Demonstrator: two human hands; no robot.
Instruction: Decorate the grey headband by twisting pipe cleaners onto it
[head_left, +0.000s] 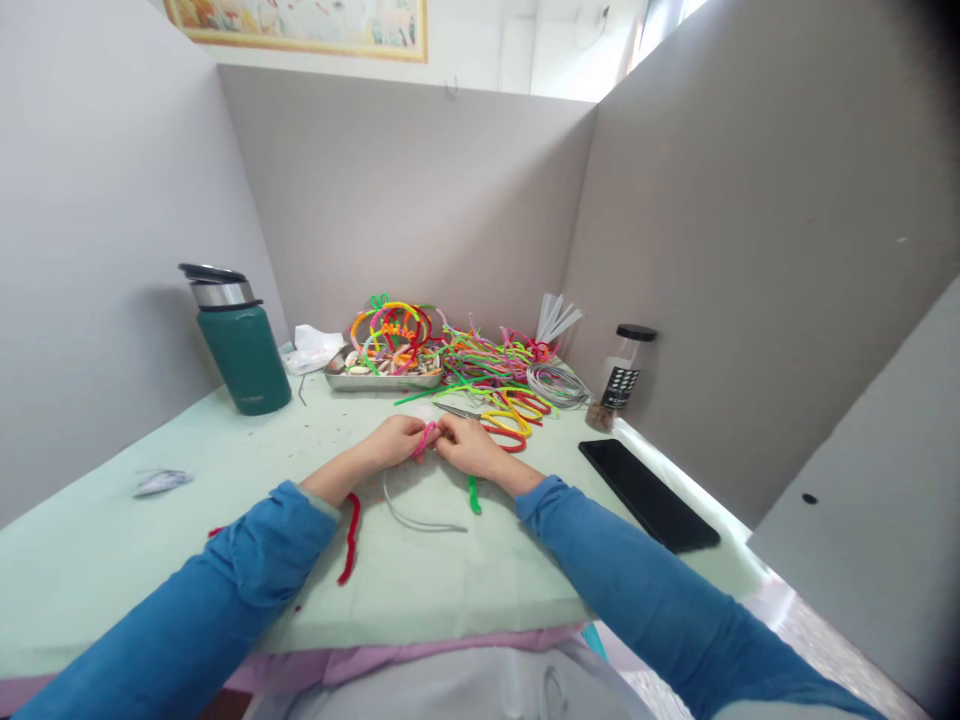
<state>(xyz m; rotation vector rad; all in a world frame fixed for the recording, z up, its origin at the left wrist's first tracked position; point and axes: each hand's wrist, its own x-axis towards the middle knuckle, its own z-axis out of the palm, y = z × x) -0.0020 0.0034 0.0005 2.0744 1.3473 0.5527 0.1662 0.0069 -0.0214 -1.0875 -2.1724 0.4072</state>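
Note:
Both hands meet over the middle of the table. My left hand (397, 441) is closed on a pink fuzzy stem (425, 438), which bends upward between the hands. My right hand (459, 443) has its fingers pinched at the stem's right side; what lies between its fingertips is too small to make out. Below the hands, a thin grey wire (420, 524) curves over the tablecloth. A red fuzzy piece (350, 540) lies beside my left forearm, and a green one (474, 495) pokes out below my right wrist. Scissors (510, 418) with yellow and red handles rest just beyond my right hand.
A metal tray (382, 381) with small pieces and colourful loops stands at the back, beside piled fuzzy stems (487, 358) and coiled wire (559, 386). A green bottle (244, 358) stands left; a jar (619, 385) and black phone (649, 495) are right. Grey partitions (405, 180) surround the table.

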